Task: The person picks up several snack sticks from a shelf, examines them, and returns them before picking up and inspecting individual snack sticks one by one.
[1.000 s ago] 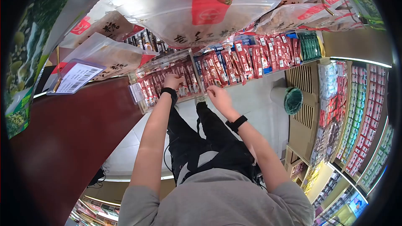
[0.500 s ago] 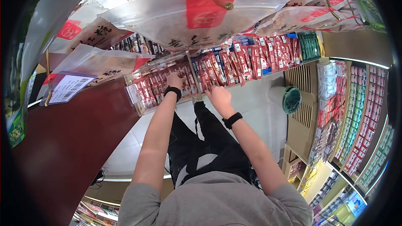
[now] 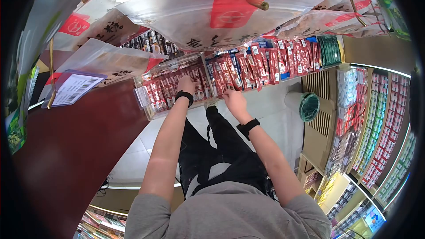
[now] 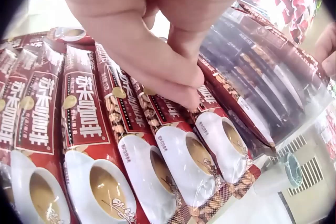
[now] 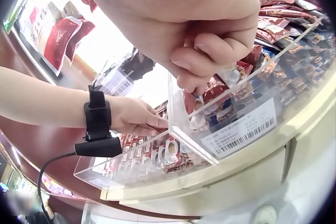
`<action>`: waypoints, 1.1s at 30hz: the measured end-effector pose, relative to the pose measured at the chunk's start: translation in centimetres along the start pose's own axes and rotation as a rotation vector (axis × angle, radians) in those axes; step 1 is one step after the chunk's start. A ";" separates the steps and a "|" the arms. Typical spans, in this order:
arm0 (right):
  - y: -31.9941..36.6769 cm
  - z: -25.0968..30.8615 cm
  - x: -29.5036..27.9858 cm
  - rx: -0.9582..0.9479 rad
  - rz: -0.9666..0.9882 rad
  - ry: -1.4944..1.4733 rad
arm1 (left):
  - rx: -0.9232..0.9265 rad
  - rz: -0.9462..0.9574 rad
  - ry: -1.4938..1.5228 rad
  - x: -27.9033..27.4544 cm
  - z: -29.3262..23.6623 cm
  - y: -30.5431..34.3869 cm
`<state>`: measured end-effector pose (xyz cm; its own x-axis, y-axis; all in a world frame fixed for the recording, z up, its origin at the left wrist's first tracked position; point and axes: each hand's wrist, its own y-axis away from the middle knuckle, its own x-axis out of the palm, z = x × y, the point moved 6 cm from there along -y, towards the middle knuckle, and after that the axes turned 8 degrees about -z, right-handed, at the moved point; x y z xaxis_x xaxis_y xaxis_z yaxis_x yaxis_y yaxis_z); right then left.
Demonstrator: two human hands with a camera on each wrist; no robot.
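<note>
Near the middle of the head view, the left hand reaches into a clear box. Its thumb and finger pinch 1 red coffee packet, seen right of the middle in the left wrist view. That packet has a white cup on it and leans in a row with more red packets, which fill the left and bottom of that view.

The right hand is just to the right, past a clear divider. Its fingers are curled, with the tips at another red packet, near the middle of the right wrist view. I cannot tell if they grip it. Below it, a price label is on the front.

Big bags hang across the top of the head view. A bin with a green liner is at middle right.
</note>
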<state>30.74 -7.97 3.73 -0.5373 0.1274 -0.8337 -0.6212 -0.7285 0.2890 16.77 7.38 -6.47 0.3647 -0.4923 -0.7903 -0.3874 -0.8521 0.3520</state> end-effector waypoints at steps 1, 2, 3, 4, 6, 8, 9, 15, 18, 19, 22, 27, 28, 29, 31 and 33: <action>0.1 -0.1 -0.1 -0.001 0.000 0.001 | -0.001 0.000 0.001 -0.2 -0.2 0.1; 0.1 -0.2 -0.4 0.004 -0.013 -0.069 | 0.017 0.009 -0.017 -0.4 -0.5 0.2; 0.2 -0.2 -0.8 0.009 -0.025 -0.140 | 0.033 0.018 -0.036 -0.5 -0.5 0.4; 0.3 -0.1 -1.1 0.007 -0.024 -0.140 | 0.032 0.016 -0.036 -0.7 -0.5 0.5; 0.6 0.2 -1.8 0.027 -0.003 -0.210 | 0.027 -0.044 0.043 -1.5 -0.6 0.9; 0.9 0.9 -2.7 0.030 -0.004 -0.255 | -0.042 0.017 0.200 -1.9 -0.5 1.3; 1.1 1.4 -3.1 0.033 -0.005 -0.300 | -0.110 0.077 0.357 -2.3 -0.8 1.6; 2.2 5.1 -2.9 -0.052 0.108 -0.537 | -0.367 0.432 1.043 -5.4 -5.1 6.3; 2.3 5.7 -0.3 -0.025 0.223 -0.614 | -0.391 0.312 1.108 -7.0 -5.0 7.2; 2.5 5.9 0.4 0.005 0.295 -0.627 | -0.391 0.312 1.108 -6.8 -4.1 7.0; 2.5 6.3 1.1 -0.014 0.287 -0.554 | -0.459 0.245 0.938 -6.6 -1.4 6.3; 2.0 4.9 0.8 -0.052 0.126 -0.542 | -0.248 0.204 0.482 -3.8 2.2 2.5; 1.8 4.6 0.4 -0.059 0.095 -0.535 | -0.207 0.194 0.337 -3.7 2.2 2.0; 1.7 4.3 0.2 -0.059 0.092 -0.532 | -0.164 0.181 0.193 -3.6 2.1 1.5; 1.7 3.4 -0.1 -0.008 0.100 -0.481 | -0.155 0.188 0.131 -2.5 2.5 1.1; 1.7 3.0 -0.4 0.005 0.133 -0.453 | -0.283 0.245 0.356 -1.5 2.6 1.2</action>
<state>28.14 -7.25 6.02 -0.8066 0.3145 -0.5005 -0.5320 -0.7552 0.3830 13.53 7.53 -6.16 0.5769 -0.6712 -0.4654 -0.2714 -0.6950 0.6659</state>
